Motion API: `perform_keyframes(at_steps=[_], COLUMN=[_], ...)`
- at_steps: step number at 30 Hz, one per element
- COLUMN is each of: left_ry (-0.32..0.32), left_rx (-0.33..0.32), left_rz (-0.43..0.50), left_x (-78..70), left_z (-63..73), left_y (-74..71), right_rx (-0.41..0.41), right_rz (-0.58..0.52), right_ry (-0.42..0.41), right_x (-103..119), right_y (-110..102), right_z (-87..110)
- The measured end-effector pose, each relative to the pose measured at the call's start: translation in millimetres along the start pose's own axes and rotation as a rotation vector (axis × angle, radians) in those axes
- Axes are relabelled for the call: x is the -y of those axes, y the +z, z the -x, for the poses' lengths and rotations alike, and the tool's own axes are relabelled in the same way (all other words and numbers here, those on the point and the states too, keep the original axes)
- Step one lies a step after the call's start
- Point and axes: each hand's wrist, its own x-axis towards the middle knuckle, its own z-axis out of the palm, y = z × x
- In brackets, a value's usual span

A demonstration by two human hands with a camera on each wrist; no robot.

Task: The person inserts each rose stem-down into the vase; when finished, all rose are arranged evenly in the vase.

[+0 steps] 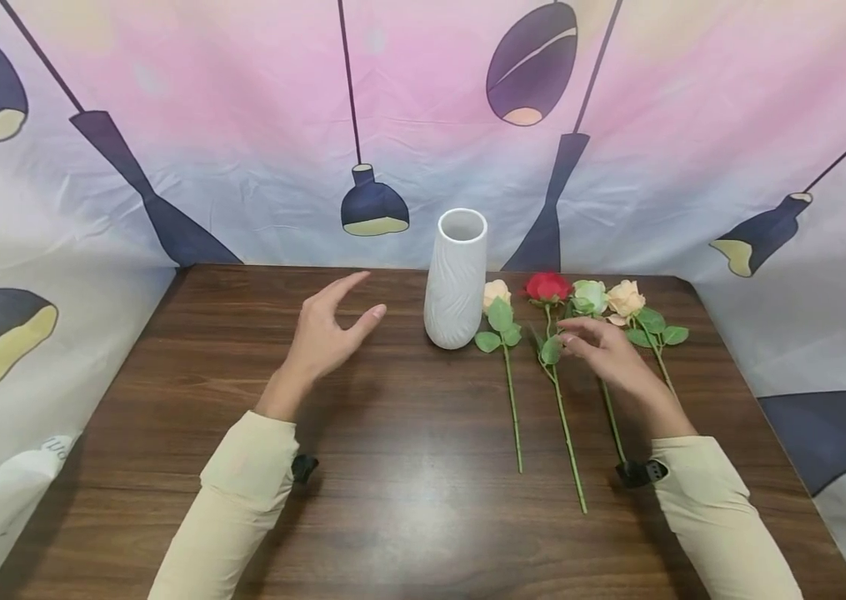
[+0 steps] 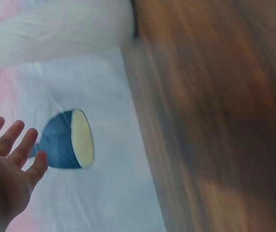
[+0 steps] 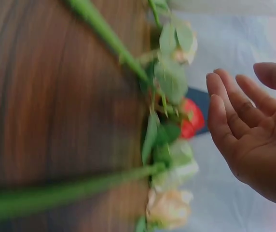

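Observation:
A white ridged vase (image 1: 456, 287) stands upright near the back of the table. My left hand (image 1: 323, 333) is raised to its left, thumb and fingers spread apart, touching nothing. To the vase's right lie a red rose (image 1: 548, 287), a pale green rose (image 1: 589, 296), a peach rose (image 1: 625, 298) and a cream rose (image 1: 497, 292), all with long green stems. My right hand (image 1: 606, 350) hovers over the stems, its fingertips close to the red rose's leaf (image 1: 551, 350). In the right wrist view its fingers are loosely bent and hold nothing.
The dark wooden table (image 1: 385, 467) ends at a fabric backdrop (image 1: 280, 200) printed with lamps. A white plastic bag (image 1: 25, 475) is at the left edge. Dark straps (image 1: 640, 473) sit at both wrists.

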Motion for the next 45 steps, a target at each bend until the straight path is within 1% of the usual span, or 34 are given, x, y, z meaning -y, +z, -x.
perform_keyframes(at_steps=[4, 9, 14, 18, 22, 26, 28, 32, 37, 42, 45], left_ry=[-0.017, -0.071, -0.120, -0.134, -0.154, -0.192, -0.203, -0.205, -0.208, -0.180, -0.169], left_rx=[0.011, 0.035, 0.069, 0.096, 0.130, 0.159, 0.169, 0.183, 0.178, 0.165, 0.156], left_rz=[0.115, 0.259, 0.331, 0.359, 0.375, 0.408, 0.425, 0.458, 0.487, 0.497, 0.496], left_x=[-13.1, -27.3, -39.7, -49.1, -57.9, -62.0, -62.6, -65.0, -70.8, -74.8, -75.6], left_z=[-13.0, -29.1, -42.2, -54.0, -66.8, -76.2, -78.9, -84.0, -90.1, -93.1, -94.1], left_y=[10.7, 27.0, 39.5, 46.7, 51.2, 54.3, 55.8, 57.9, 59.2, 60.4, 61.3], right_rx=[0.033, 0.064, 0.119, 0.154, 0.153, 0.154, 0.155, 0.136, 0.107, 0.058, 0.028], right_rz=[-0.088, -0.190, -0.228, -0.222, -0.210, -0.206, -0.203, -0.194, -0.164, -0.153, -0.127], right_ry=[0.036, 0.086, 0.129, 0.171, 0.194, 0.221, 0.240, 0.279, 0.316, 0.374, 0.402], right_x=[4, 8, 9, 9, 8, 8, 8, 7, 3, 2, 4], right_y=[18, 33, 43, 50, 55, 59, 60, 63, 67, 76, 80], right_z=[-10.9, -24.1, -36.5, -41.0, -43.9, -47.5, -49.1, -51.2, -54.2, -58.4, -59.3])
